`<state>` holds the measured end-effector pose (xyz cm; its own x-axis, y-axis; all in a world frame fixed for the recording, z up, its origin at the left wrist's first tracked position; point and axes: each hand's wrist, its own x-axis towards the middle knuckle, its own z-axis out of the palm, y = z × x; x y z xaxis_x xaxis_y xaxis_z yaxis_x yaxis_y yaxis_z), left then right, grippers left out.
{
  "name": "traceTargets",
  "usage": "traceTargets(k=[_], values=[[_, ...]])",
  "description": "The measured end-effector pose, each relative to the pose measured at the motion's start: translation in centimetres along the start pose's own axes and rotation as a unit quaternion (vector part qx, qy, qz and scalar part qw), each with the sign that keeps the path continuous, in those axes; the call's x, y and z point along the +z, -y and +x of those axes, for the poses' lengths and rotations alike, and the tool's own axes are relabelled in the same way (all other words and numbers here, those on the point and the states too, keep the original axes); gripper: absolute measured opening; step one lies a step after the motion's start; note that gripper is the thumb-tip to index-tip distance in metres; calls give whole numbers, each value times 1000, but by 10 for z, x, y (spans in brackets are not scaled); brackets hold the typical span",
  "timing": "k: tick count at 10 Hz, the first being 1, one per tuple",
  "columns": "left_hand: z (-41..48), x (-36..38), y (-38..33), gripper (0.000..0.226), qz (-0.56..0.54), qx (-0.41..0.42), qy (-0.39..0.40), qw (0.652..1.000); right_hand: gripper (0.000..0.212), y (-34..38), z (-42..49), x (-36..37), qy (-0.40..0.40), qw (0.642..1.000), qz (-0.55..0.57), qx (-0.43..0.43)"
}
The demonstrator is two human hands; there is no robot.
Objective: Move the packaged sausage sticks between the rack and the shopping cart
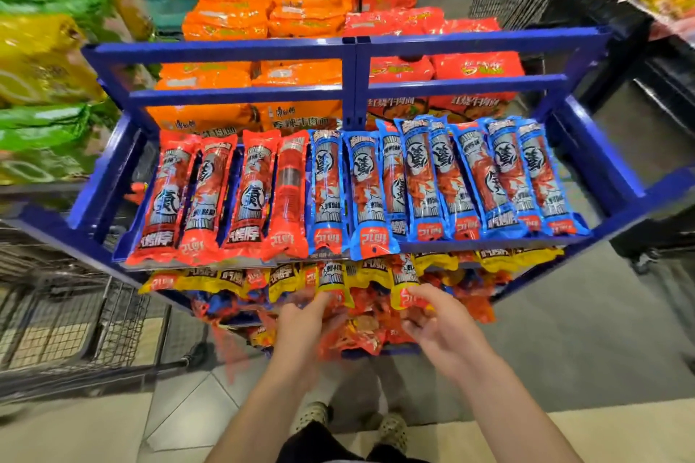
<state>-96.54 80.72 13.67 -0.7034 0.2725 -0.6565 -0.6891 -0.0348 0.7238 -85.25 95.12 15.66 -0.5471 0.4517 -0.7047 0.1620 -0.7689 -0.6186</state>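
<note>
Left hand [302,323]: fingers [324,303] extended, blurred, at yellow sausage pack [331,280] on lower shelf of rack [233,49]; grip unclear. Right hand [442,329]: fingers [411,325] half-curled at neighbouring pack [404,280] end; hold unclear. Shopping cart [75,319] left of rack; open floor [564,334] right.

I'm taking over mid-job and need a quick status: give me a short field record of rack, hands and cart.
rack: blue, shelved
top shelf: red sausage packs left, blue sausage packs right
lower shelf: yellow sausage packs, jumbled
left hand: at lower shelf, blurred, grip unclear
right hand: pinches end of one yellow sausage pack
shopping cart: left of rack
</note>
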Motion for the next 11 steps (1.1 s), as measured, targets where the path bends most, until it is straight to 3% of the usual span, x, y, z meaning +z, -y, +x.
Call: traceTargets(k=[4,8,11], values=[[17,9,-1,13,-74,-70,-37,994,39,5,21,0,-26,996,-45,76],[19,20,-7,10,-87,-82,-40,992,38,8,34,5,-18,996,-7,91],[-7,10,-6,17,-12,-28,-45,999,48,11,30,-12,15,997,-60,52]])
